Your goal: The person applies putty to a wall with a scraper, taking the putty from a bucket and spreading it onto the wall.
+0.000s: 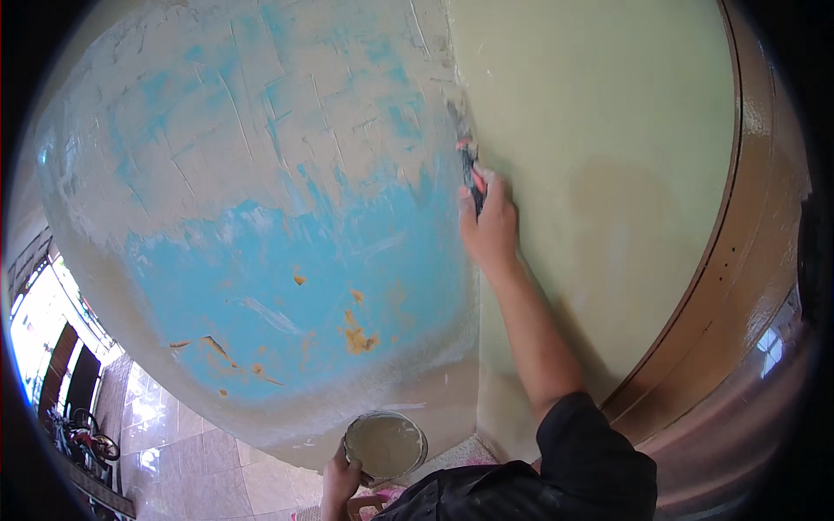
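Well, below the patchy blue wall [287, 286], our left hand [344, 473] has fingers clamped on the putty bucket [425, 445]; our right hand [495, 213] has its fingers wrapped around the putty knife [466, 156], blade at the corner. We should stroke lightly there: the green wall [599, 104] crowds it, with brown trim [686, 334] beyond.

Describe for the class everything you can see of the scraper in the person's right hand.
The scraper has a black handle with reddish-orange parts and a flat blade, probably metal, smeared with pale greyish paste. It points upward in view, leaning slightly left. The right hand grips the handle's lower part, hiding some of it. The blade lies near the corner where the patchy blue wall meets the pale green wall, seemingly touching the surface.
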A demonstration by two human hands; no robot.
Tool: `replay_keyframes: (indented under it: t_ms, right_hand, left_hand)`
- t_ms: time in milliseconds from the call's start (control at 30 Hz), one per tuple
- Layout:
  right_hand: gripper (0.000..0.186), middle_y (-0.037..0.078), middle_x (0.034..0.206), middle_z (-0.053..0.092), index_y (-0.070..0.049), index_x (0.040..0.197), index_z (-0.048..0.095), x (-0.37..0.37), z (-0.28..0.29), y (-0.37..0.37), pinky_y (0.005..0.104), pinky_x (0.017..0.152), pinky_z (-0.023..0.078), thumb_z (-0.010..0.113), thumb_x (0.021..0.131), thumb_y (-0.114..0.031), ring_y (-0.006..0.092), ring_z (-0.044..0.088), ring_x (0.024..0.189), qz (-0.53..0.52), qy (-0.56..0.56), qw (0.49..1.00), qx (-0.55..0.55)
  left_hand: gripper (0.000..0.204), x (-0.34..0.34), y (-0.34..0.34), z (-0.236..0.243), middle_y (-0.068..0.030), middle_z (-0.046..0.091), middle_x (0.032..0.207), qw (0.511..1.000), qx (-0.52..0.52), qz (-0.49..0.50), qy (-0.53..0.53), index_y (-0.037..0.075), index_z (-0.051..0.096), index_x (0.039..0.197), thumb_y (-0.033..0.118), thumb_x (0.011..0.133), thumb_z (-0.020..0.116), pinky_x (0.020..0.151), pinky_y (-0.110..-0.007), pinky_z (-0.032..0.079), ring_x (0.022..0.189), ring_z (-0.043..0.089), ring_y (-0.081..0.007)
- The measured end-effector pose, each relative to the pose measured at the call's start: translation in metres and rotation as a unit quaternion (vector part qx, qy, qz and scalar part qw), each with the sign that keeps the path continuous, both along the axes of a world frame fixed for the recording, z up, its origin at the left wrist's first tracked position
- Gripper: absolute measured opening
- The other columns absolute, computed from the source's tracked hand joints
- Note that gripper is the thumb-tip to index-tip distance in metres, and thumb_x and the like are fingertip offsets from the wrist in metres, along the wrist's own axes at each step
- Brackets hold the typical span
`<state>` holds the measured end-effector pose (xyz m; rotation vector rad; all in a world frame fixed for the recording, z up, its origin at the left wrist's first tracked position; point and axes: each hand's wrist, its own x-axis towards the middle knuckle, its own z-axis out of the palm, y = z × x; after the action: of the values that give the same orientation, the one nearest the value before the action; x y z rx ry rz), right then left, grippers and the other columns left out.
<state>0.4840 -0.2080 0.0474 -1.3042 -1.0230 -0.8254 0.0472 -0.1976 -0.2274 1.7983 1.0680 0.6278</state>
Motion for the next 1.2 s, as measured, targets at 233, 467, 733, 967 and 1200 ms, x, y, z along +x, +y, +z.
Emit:
replay_keyframes:
  t_ms: [233, 467, 733, 967, 1200]
  right_hand:
    - [0.040, 0.026, 0.116, 0.067, -0.007, 0.133, 0.047, -0.011, 0.117, -0.001, 0.0525, 0.086, 0.053, 0.059, 0.098, -0.023, 0.0471, 0.065, 0.100, 0.007, 0.057, 0.993, -0.101]
    - [0.040, 0.028, 0.110, 0.066, 0.000, 0.129, 0.050, 0.005, -0.112, 0.011, 0.0492, 0.086, 0.053, 0.063, 0.097, -0.021, 0.0451, 0.065, 0.100, 0.042, 0.101, 0.991, -0.080]
    - [0.044, 0.013, 0.107, 0.063, 0.001, 0.135, 0.047, -0.034, -0.182, -0.033, 0.0340, 0.085, 0.050, 0.064, 0.096, -0.011, 0.0211, 0.062, 0.094, 0.158, 0.162, 0.974, -0.031]
    - [0.040, 0.005, 0.104, 0.061, -0.003, 0.133, 0.048, -0.040, -0.163, -0.033, 0.0238, 0.078, 0.046, 0.063, 0.098, -0.013, 0.0089, 0.055, 0.082, 0.244, 0.251, 0.936, -0.047]
    - [0.029, -0.001, 0.088, 0.050, -0.005, 0.128, 0.051, -0.023, -0.048, -0.010, 0.0260, 0.067, 0.042, 0.051, 0.105, -0.023, 0.0075, 0.048, 0.074, 0.341, 0.166, 0.923, 0.068]
  left_hand:
    - [0.050, 0.017, -0.020, 0.036, -0.0192, 0.071, 0.087, 0.998, -0.055, 0.015, 0.023, 0.002, 0.052, 0.138, 0.007, 0.088, 0.052, 0.056, -0.039, 0.058, 0.061, 0.072, -0.0276]
    - [0.049, 0.009, -0.029, 0.032, -0.0177, 0.071, 0.083, 0.997, -0.075, 0.026, -0.018, 0.002, 0.052, 0.138, 0.005, 0.089, 0.051, 0.053, -0.037, 0.057, 0.058, 0.071, -0.0249]
    - [0.056, 0.010, -0.032, 0.040, -0.0175, 0.071, 0.082, 0.996, -0.081, 0.040, 0.014, 0.003, 0.047, 0.144, 0.002, 0.088, 0.048, 0.053, -0.037, 0.057, 0.059, 0.071, -0.0245]
    - [0.057, 0.007, -0.023, 0.022, -0.0165, 0.069, 0.085, 0.998, -0.056, 0.007, 0.000, -0.001, 0.042, 0.144, 0.002, 0.088, 0.048, 0.047, -0.032, 0.055, 0.056, 0.069, -0.0218]
    - [0.054, 0.001, -0.025, 0.018, -0.0243, 0.071, 0.086, 0.999, -0.025, 0.036, 0.023, 0.005, 0.051, 0.140, 0.010, 0.087, 0.051, 0.064, -0.043, 0.058, 0.069, 0.074, -0.0332]
